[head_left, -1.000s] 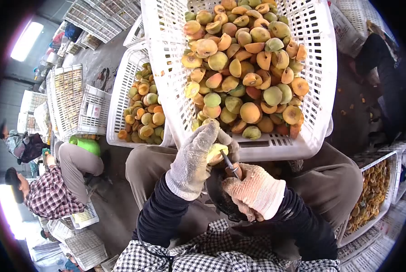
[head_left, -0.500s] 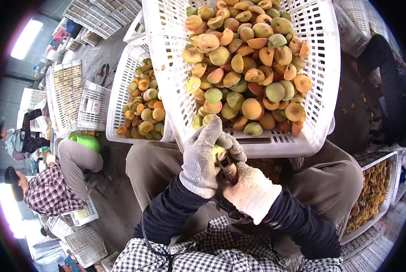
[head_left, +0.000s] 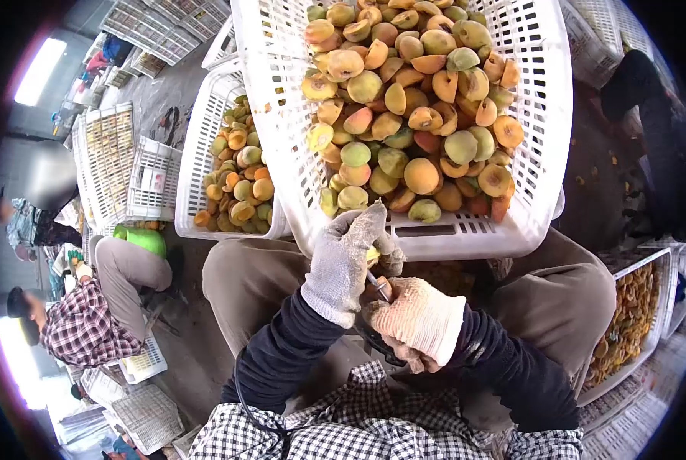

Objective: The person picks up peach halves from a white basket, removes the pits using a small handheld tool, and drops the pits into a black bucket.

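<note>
My left hand (head_left: 341, 261), in a grey knitted glove, is closed around a yellow-green apricot (head_left: 372, 255) that shows only in part between thumb and fingers. Close below it, my right hand (head_left: 413, 318) in a pale glove grips a small metal-bladed tool (head_left: 379, 288) that points up toward the fruit. Its exact kind and most of its handle are hidden by the fingers. Just beyond my hands, a large white slatted crate (head_left: 465, 247) holds a heap of apricots (head_left: 422, 176), many of them cut in half.
A second white crate (head_left: 188, 180) with apricots stands at the left. At the lower right is a crate (head_left: 669, 307) of orange fruit pieces. A person in a checked shirt (head_left: 90, 322) sits at the left near a green container (head_left: 147, 241) and stacked crates (head_left: 105, 153).
My right hand has shifted slightly down and turned, moving a little away from the left hand, so more of the blade shows. The left hand still holds the apricot.
</note>
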A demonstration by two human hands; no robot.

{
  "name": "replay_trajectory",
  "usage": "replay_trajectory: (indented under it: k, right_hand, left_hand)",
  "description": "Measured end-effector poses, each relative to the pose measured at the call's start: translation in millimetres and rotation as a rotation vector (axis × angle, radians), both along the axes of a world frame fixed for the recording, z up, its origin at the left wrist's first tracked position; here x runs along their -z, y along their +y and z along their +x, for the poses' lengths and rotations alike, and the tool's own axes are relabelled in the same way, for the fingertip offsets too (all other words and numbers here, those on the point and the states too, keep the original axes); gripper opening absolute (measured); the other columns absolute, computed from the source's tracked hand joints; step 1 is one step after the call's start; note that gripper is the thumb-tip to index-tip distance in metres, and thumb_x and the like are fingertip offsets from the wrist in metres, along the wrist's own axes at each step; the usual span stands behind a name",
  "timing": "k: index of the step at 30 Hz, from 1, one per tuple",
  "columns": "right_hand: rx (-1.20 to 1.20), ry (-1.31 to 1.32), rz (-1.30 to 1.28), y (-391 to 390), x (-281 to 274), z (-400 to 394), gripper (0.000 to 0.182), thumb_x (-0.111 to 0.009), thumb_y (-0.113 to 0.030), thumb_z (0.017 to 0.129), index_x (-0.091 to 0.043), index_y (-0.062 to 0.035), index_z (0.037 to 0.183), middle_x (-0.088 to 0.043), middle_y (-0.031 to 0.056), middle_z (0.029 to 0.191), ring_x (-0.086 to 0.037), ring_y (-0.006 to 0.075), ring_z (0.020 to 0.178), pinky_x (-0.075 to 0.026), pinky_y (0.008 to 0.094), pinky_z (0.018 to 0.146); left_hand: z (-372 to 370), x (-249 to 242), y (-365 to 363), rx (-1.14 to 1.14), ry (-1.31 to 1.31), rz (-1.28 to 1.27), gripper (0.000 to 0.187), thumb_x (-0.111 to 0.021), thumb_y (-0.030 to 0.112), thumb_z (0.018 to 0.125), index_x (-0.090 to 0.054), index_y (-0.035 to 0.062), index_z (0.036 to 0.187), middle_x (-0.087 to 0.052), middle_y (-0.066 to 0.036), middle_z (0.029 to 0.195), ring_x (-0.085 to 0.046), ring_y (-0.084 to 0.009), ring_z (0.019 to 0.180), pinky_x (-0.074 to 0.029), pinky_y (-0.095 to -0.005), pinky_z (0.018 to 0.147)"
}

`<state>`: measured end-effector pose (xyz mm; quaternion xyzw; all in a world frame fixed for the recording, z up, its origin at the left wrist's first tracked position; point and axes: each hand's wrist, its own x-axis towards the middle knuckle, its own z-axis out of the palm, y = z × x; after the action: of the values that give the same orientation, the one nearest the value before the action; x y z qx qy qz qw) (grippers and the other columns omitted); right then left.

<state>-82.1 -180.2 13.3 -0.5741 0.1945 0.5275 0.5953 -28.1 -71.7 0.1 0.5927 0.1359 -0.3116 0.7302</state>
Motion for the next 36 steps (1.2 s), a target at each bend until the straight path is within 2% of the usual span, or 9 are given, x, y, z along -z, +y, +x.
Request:
replay_trajectory:
  k: [2,7,10,16,19,22,26,31,36]
  right_hand:
    - [-0.112,-0.515,-0.191,12.3,25.9,-9.7,0.012,-0.051,-0.018,0.085,-0.051,-0.0069,0.088,-0.050,0.0041,0.058,-0.052,0.0165,0.046,-0.045,0.0322,0.043]
    - [0.343,0.293,0.561,-10.6,19.4,-20.6,0.010,-0.058,-0.011,0.081,-0.048,-0.0140,0.082,-0.044,-0.0002,0.050,-0.040,0.0110,0.033,-0.032,0.0254,0.027]
    - [0.332,0.209,0.436,-13.0,11.6,-20.2,0.013,-0.059,-0.012,0.080,-0.046,-0.0150,0.081,-0.044,-0.0013,0.051,-0.038,0.0105,0.032,-0.030,0.0239,0.027]
    - [-0.159,-0.235,0.036,-10.0,23.9,-18.7,0.021,-0.052,-0.029,0.084,-0.050,-0.0089,0.088,-0.052,0.0069,0.059,-0.047,0.0185,0.041,-0.039,0.0319,0.038]
    - [-0.599,-0.710,-0.420,-5.0,9.0,-25.6,0.038,-0.047,-0.035,0.082,-0.054,-0.0018,0.101,-0.064,0.0206,0.079,-0.062,0.0390,0.078,-0.050,0.0447,0.071]
    - [-0.795,-0.549,-0.662,-10.2,25.7,-50.6,0.037,-0.047,-0.035,0.085,-0.054,-0.0018,0.100,-0.065,0.0188,0.080,-0.065,0.0331,0.076,-0.050,0.0412,0.069]
    - [-0.839,-0.621,-0.754,0.9,50.7,-63.0,0.033,-0.047,-0.034,0.086,-0.057,-0.0042,0.094,-0.065,0.0123,0.076,-0.065,0.0289,0.071,-0.050,0.0419,0.063]
    - [-0.690,-0.577,-0.783,10.9,61.7,-44.5,0.028,-0.063,-0.032,0.076,-0.057,-0.0074,0.088,-0.065,0.0120,0.075,-0.064,0.0317,0.073,-0.049,0.0402,0.067]
    - [-0.387,-0.359,-0.637,17.7,84.6,-27.6,0.038,-0.070,-0.029,0.069,-0.056,-0.0052,0.094,-0.063,0.0149,0.081,-0.063,0.0331,0.077,-0.050,0.0381,0.070]
  left_hand:
    - [-1.5,3.3,1.4,-0.034,-0.021,-0.041,0.032,-0.055,0.030,0.089,-0.053,0.0049,0.068,-0.053,-0.006,0.056,-0.054,-0.0161,0.049,-0.044,-0.0275,0.047]
    - [-3.0,6.4,4.4,0.127,-0.093,-0.103,0.033,-0.054,0.029,0.090,-0.053,0.0037,0.068,-0.054,-0.007,0.056,-0.055,-0.0173,0.050,-0.045,-0.0283,0.049]
    - [-0.8,7.2,4.0,0.209,-0.147,-0.143,0.036,-0.052,0.031,0.091,-0.051,0.0040,0.067,-0.054,-0.009,0.057,-0.055,-0.0192,0.053,-0.046,-0.0301,0.054]
    - [6.6,41.0,22.9,0.148,0.622,-0.778,0.034,-0.049,0.031,0.091,-0.049,0.0091,0.065,-0.054,-0.008,0.062,-0.055,-0.0242,0.063,-0.046,-0.0398,0.075]
    - [-6.3,20.5,33.8,0.125,0.398,-0.490,0.032,-0.050,0.032,0.091,-0.050,0.0072,0.070,-0.057,-0.009,0.068,-0.058,-0.0264,0.066,-0.049,-0.0398,0.074]
    - [-8.7,16.6,72.4,0.518,0.048,0.193,0.031,-0.057,0.033,0.087,-0.060,0.0027,0.084,-0.061,-0.009,0.072,-0.059,-0.0173,0.065,-0.049,-0.0306,0.062]
    - [-0.6,71.0,142.5,1.274,-0.648,1.148,0.026,-0.057,0.026,0.078,-0.065,0.0022,0.084,-0.065,-0.015,0.077,-0.064,-0.0270,0.076,-0.051,-0.0379,0.067]
    - [44.6,158.1,196.6,0.944,-0.180,1.542,0.027,-0.053,0.021,0.078,-0.066,0.0034,0.092,-0.065,-0.018,0.091,-0.063,-0.0321,0.089,-0.050,-0.0413,0.075]
    - [40.9,243.6,176.3,0.557,-0.101,1.322,0.033,-0.052,0.023,0.079,-0.061,0.0034,0.104,-0.062,-0.020,0.101,-0.060,-0.0341,0.095,-0.046,-0.0430,0.085]
